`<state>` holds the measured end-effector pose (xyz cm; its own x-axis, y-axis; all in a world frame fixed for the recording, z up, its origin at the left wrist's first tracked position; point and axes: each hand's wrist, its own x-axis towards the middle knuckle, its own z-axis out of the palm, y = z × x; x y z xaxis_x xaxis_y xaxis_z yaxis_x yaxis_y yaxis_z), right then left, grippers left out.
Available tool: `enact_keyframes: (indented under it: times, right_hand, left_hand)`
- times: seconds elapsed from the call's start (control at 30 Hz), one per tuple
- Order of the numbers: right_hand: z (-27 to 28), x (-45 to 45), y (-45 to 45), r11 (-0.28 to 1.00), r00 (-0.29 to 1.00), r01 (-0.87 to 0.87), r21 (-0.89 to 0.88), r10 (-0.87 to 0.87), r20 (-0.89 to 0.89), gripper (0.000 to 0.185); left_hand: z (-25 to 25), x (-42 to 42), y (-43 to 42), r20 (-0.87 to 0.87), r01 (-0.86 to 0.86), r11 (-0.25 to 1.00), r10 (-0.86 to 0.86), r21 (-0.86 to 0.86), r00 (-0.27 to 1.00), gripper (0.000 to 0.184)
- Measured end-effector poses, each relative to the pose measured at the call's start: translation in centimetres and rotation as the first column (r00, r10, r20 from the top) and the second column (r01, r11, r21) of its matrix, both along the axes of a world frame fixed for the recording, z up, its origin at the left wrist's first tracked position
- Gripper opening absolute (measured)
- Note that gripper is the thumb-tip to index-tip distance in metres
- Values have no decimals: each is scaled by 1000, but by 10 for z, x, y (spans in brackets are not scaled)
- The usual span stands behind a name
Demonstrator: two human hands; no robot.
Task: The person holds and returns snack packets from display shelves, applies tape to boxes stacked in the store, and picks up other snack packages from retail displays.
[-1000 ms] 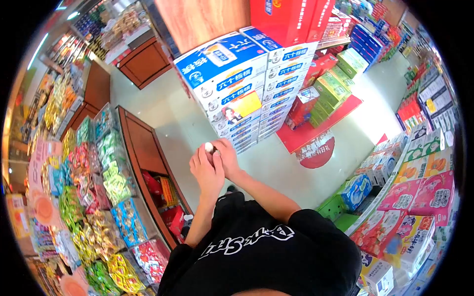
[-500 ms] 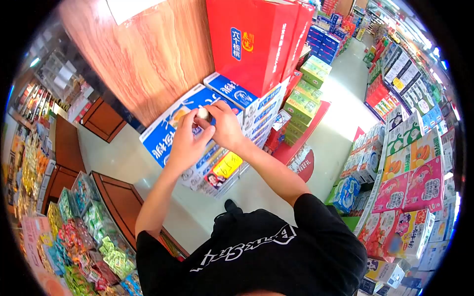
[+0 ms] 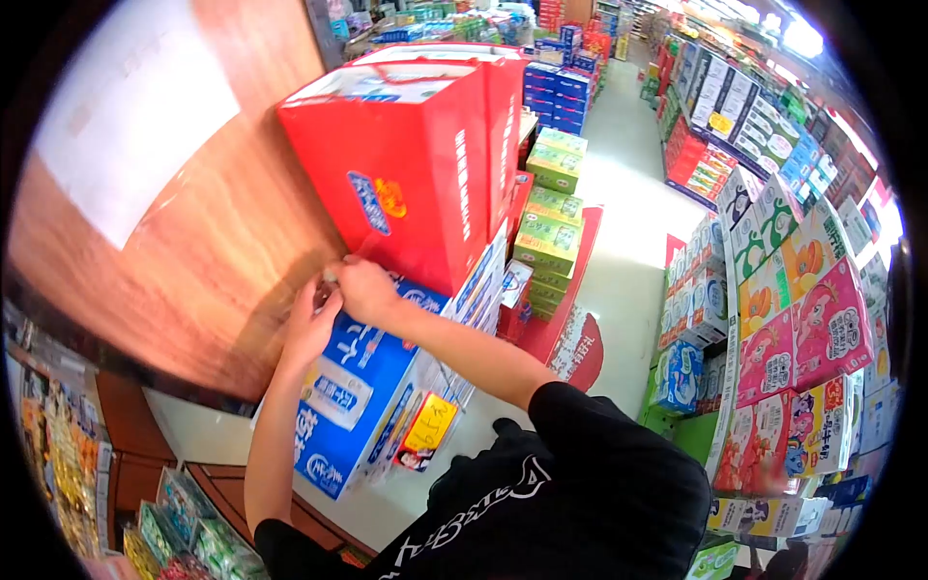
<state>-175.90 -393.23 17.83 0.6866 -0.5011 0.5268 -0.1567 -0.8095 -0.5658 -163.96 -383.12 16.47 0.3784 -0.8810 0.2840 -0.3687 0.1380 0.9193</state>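
My left hand (image 3: 309,324) and my right hand (image 3: 367,292) meet beside the wood-grain panel, their fingers closed together. Between the fingertips shows a bit of a small, whitish round thing (image 3: 331,277); its kind I cannot make out, as the fingers cover most of it. Just below my hands lie blue drink cartons (image 3: 338,425) in a stack, with a yellow price sign (image 3: 430,422) on the side. Close to my right hand, a tall red gift bag (image 3: 387,164) stands on the stack.
The wood-grain panel (image 3: 232,213) rises at the left with a white sheet (image 3: 135,116) on it. Green cartons (image 3: 549,237) stand beyond the red bag. Shelves of boxed drinks (image 3: 764,358) line the right side, across the aisle floor (image 3: 619,280). Bagged sweets (image 3: 217,536) lie lower left.
My view has turned and both hands have moved toward the wooden panel, still together around the small whitish thing. More of the red bag's top and of the white sheet shows.
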Motion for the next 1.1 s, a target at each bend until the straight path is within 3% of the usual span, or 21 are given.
enact_keyframes:
  times: [0.03,0.13,0.17,0.2,0.27,0.5,0.67,0.87,1.1]
  right_hand:
    - [2,2,-4,1000,999,22,-17,-23,-32,18]
    - [-9,14,-12,978,997,28,205,-13,-74,24]
    - [-40,36,-24,992,998,10,123,-2,-67,24]
    - [-42,36,-23,994,1000,17,109,-15,-27,26]
    - [-23,25,-18,988,991,61,144,-42,-126,21]
    - [-34,25,-21,988,999,18,150,-23,33,35]
    - [-21,15,-20,968,1000,-15,251,21,-21,42]
    - [-30,15,-22,985,998,-28,168,20,51,47]
    - [-18,8,-21,989,1000,15,147,-14,-11,51]
  left_hand:
    - [8,1,-3,-90,61,995,-54,76,995,45]
    - [4,2,-13,-208,36,993,-12,114,978,46]
    - [0,7,-16,-210,33,986,2,161,978,47]
    - [-5,10,-19,-210,29,977,17,211,978,48]
    - [6,2,-20,-276,45,979,12,200,961,54]
    - [9,-8,-28,-251,98,986,-63,131,966,70]
    - [-1,-8,-28,-289,104,990,-72,95,955,70]
    - [-6,-7,-21,-245,95,987,-60,133,968,63]
    - [-7,-4,-18,-258,109,980,-63,169,964,61]
